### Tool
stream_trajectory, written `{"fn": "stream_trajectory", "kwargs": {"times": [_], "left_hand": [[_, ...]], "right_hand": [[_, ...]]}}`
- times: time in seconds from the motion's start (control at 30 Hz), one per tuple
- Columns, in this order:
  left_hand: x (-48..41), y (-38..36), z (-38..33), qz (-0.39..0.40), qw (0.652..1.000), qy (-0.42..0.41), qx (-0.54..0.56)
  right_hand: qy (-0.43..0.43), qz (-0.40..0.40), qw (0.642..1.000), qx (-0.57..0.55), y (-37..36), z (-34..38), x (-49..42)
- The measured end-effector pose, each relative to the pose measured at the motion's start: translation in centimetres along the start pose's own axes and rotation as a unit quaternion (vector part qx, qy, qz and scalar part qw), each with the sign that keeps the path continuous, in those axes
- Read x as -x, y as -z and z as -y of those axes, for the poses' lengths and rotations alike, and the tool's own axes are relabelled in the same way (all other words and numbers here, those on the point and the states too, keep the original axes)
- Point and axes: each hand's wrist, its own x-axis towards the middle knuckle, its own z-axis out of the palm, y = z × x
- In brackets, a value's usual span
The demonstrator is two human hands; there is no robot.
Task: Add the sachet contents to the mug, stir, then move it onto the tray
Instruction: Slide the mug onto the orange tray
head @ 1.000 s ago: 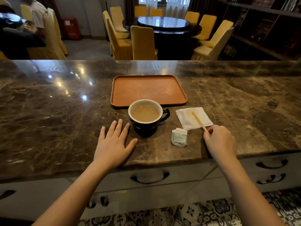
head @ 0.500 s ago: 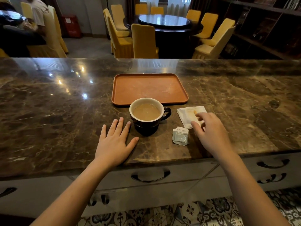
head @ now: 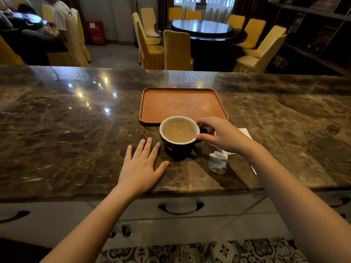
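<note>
Left hand: your left hand (head: 141,168) lies flat on the tabletop (head: 76,130), palm down, fingers spread, holding nothing, just beside the mug.
Right hand: your right hand (head: 224,136) is half open, thumb at the near rim and fingers curled over the handle side; you cannot tell whether it has a firm hold.
Mug: the mug (head: 178,137) stands upright on the tabletop, full of light brown drink, just in front of the tray's near edge.
Tray: the tray (head: 182,104) is bare.
Sachet: the sachet (head: 218,162) lies torn, right of the mug.
Napkin: the napkin (head: 246,132) is partly hidden under your right wrist.
</note>
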Motion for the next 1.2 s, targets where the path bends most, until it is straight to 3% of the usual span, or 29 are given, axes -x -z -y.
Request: {"fn": "stream_trajectory", "kwargs": {"times": [0.47,0.73,1.2], "left_hand": [[0.0,-0.2,0.0,-0.010,1.000,0.004,-0.004],[0.1,-0.2,0.0,-0.017,1.000,0.006,0.000],[0.1,-0.3,0.0,-0.021,1.000,0.009,0.003]], "right_hand": [[-0.067,0.123,0.974,-0.180,0.6,-2.7,-2.0],[-0.072,0.206,0.950,-0.223,0.8,-3.4,-2.6],[-0.088,0.154,0.952,-0.250,0.2,-3.8,-2.6]]}}
